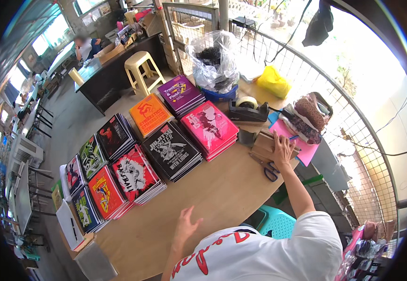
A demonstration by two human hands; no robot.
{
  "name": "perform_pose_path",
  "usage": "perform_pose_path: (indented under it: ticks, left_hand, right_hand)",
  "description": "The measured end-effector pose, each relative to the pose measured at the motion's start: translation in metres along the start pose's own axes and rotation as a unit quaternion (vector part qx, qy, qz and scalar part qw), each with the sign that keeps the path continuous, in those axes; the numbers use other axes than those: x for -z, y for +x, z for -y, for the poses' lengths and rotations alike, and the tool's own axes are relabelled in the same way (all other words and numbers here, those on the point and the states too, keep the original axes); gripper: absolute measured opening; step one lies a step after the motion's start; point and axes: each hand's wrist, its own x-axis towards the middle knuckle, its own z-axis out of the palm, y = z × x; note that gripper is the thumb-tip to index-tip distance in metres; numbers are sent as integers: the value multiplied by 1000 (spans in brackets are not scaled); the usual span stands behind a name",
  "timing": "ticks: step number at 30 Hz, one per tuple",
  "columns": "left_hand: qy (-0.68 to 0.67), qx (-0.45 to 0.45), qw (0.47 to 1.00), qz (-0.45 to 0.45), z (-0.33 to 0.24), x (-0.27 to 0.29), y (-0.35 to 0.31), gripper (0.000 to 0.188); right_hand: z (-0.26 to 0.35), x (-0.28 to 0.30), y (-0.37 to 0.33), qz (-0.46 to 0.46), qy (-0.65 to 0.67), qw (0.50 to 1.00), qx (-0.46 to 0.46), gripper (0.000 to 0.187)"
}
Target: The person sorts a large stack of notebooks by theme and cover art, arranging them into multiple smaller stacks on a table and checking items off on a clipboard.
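My left hand [188, 225] hovers over the near part of the wooden table [189, 192], fingers apart and nothing in them. At the table's right end, my right hand [285, 150] reaches out with its fingers stretched over a brown cardboard piece [262, 146], touching it. A blue pen [293, 137] lies by those fingertips, above a pink sheet [308, 151]. Scissors with dark blue handles [271, 175] rest just below the cardboard. Spiral notebooks stand in several piles across the table, among them a pink pile [209, 126], a black pile [173, 149] and a red pile [135, 172].
A black tape dispenser [249, 111], a yellow plastic bag [273, 82] and a blue tub with a clear bag [217, 91] line the far edge. A wire mesh fence [353, 126] runs along the right. A turquoise stool [277, 222] is beside me. Someone sits at a distant desk [114, 58].
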Motion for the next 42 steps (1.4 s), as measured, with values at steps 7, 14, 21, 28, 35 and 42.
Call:
perform_pose_path:
  ticks: [7,14,21,28,35,42]
  left_hand:
    - [73,135,979,-130,46,39,-61,62]
    - [-36,191,933,-302,76,22,-129,57]
    - [53,215,807,-547,122,32,-210,53]
    - [109,378,639,-661,220,157,-357,53]
    - [70,318,625,-710,296,243,-458,63]
    - [-86,343,583,-732,333,304,-521,67]
  right_hand:
    - [63,2,27,65,-114,990,-44,57]
    - [73,-35,27,36,2,999,-15,49]
    - [164,15,-5,-115,294,948,45,42]
    - [425,165,-185,220,576,672,410,33]
    - [722,285,-426,349,477,422,687,44]
    - [893,288,-474,184,593,675,399,63]
